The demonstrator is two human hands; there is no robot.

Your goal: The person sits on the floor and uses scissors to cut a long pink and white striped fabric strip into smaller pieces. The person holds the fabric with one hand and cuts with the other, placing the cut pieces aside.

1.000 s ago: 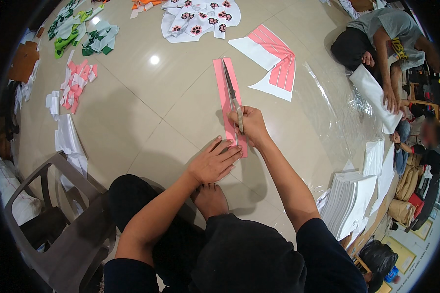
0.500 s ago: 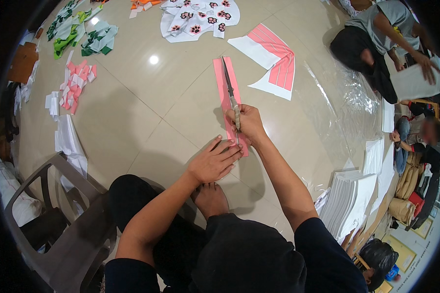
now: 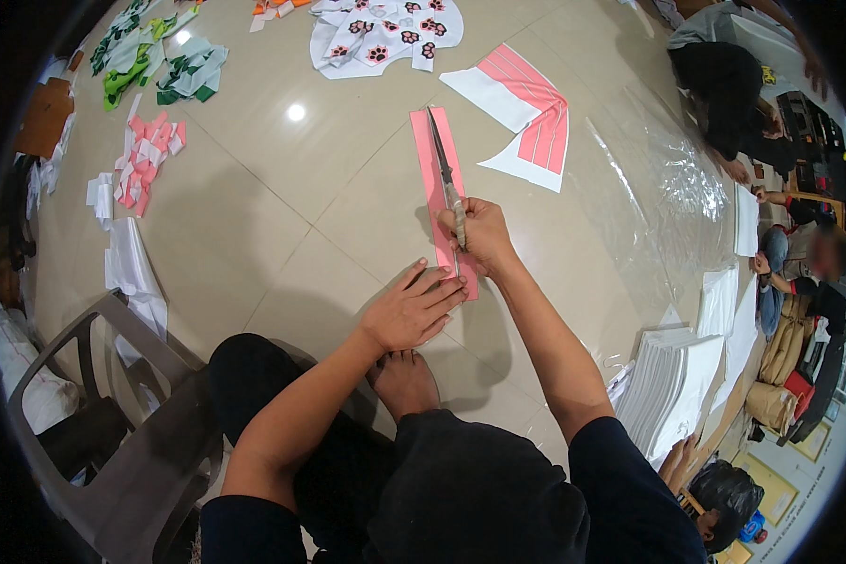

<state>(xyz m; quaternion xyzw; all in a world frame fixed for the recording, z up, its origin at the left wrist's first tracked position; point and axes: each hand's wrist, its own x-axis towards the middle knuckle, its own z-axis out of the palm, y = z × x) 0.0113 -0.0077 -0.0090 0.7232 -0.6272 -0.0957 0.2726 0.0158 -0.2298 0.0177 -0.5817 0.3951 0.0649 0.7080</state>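
Note:
A long pink strip (image 3: 423,146) lies on the tiled floor in front of me. My right hand (image 3: 479,230) is shut on the wrapped handles of scissors (image 3: 443,160), whose blades lie lengthwise over the strip, pointing away from me. My left hand (image 3: 414,305) lies flat, fingers apart, with fingertips on the strip’s near end, just above my bare foot. Beyond the strip, to the right, rests a bent pink-striped white fabric piece (image 3: 508,80).
Paw-print fabric (image 3: 376,33), green scraps (image 3: 132,61), pink scraps (image 3: 150,150) and white pieces (image 3: 136,273) lie around. A plastic chair (image 3: 150,451) stands lower left. At right are plastic sheeting (image 3: 667,207), white stacks (image 3: 667,395) and co-workers (image 3: 724,89) (image 3: 808,258).
The co-worker at upper right has shifted toward the rim, moving the white sheet up and away. My scissors and right hand have slid very slightly away from me; my left hand stays put.

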